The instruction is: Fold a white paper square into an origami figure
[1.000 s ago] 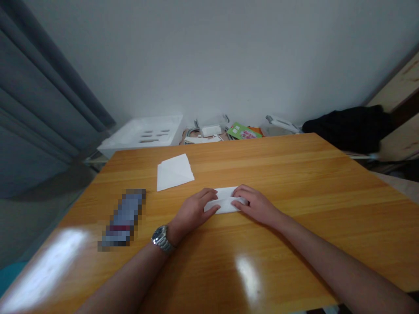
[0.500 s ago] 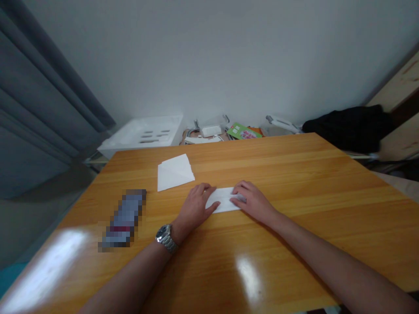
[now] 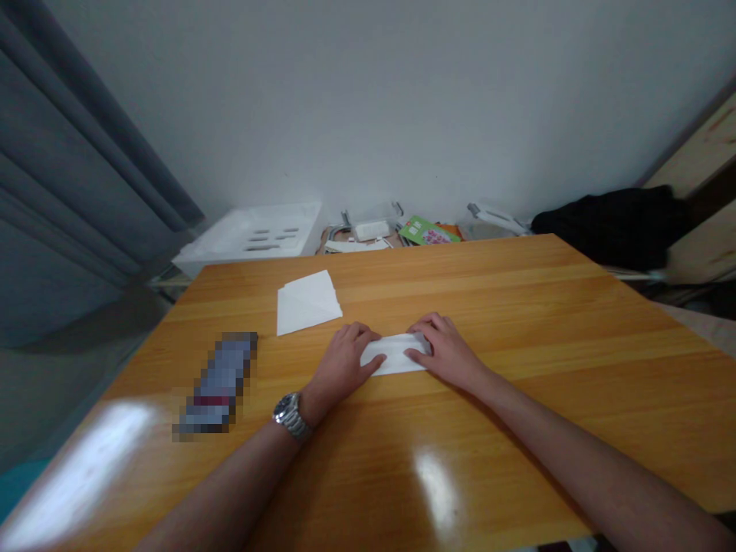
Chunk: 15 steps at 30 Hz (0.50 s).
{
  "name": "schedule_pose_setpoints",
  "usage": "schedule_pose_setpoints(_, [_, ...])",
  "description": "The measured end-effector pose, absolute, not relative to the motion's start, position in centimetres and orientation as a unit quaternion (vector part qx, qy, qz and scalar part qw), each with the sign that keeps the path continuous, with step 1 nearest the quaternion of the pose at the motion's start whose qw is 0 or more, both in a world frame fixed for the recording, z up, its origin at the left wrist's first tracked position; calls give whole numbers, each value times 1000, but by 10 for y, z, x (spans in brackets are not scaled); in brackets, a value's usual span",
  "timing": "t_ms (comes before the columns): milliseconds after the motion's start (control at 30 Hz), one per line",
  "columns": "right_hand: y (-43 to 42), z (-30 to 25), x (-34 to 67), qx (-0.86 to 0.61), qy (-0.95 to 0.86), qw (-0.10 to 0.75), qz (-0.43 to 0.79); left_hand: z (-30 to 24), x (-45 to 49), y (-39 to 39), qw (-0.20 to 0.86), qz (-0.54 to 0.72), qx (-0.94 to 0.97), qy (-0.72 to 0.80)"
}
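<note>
A small folded white paper (image 3: 395, 354) lies on the wooden table (image 3: 517, 322) in front of me. My left hand (image 3: 341, 364), with a metal watch on the wrist, rests on the paper's left end with fingers pressed down on it. My right hand (image 3: 446, 354) covers the right end, its fingers flat and pressing the paper against the table. A second folded white sheet (image 3: 307, 302) lies farther back on the left, touched by neither hand.
A blurred dark oblong object (image 3: 217, 385) lies on the table's left side. Beyond the far edge sit a white plastic tray (image 3: 253, 234), a green booklet (image 3: 428, 230) and small clutter. A black cloth (image 3: 609, 218) lies at the right by wooden furniture. Grey curtains hang on the left.
Both hands have slid slightly away from me along the folded paper, which now shows narrower between them. The other sheet has not moved.
</note>
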State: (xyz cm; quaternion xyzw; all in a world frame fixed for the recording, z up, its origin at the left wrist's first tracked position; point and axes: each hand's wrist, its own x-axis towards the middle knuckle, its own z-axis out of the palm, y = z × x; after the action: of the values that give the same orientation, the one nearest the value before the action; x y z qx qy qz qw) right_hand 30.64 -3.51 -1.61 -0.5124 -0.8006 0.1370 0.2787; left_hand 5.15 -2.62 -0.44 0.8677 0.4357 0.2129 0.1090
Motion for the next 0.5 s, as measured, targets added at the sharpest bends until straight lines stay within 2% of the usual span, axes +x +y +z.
schedule_pose_setpoints(500, [-33, -12, 306, -512, -783, 293, 197, -7, 51, -26, 126, 232, 859, 438])
